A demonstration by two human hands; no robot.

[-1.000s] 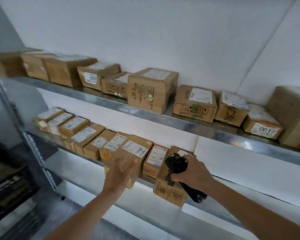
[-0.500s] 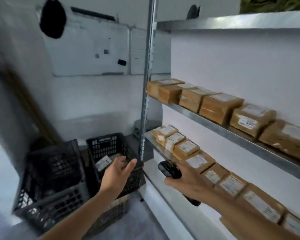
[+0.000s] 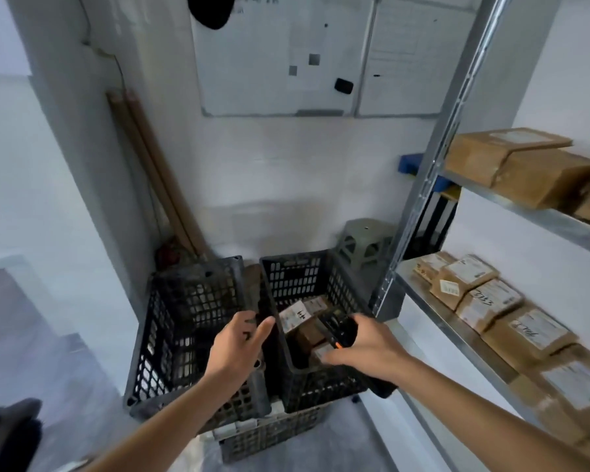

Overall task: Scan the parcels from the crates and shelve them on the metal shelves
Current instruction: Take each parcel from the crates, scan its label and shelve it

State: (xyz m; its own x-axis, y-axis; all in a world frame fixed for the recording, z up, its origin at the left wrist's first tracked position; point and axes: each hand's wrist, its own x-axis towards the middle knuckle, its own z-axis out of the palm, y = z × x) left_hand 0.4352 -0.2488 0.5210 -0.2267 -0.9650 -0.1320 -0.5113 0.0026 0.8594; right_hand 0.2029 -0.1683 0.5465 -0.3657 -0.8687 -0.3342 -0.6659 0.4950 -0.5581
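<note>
The left hand [image 3: 241, 338] hangs empty with loose, spread fingers over the gap between the two black crates, and the right hand [image 3: 361, 345] grips the black scanner [image 3: 338, 330] above the right crate [image 3: 297, 277]. The parcels [image 3: 298, 315] still to be scanned lie deep in this crate, with their labels partly turned up.

The risks I see from here:
- The left hand must go down past the crate rim, so the wrist can catch on the plastic edge.
- The scanner hand hangs over the same opening, so the two hands can get in each other's way.
- The crates stand on another crate [image 3: 269, 434] below, so a hard pull can make the stack shift.
- The parcels on the lower shelf [image 3: 433, 321] already lie close together, so a new box can push one towards the edge.
</note>
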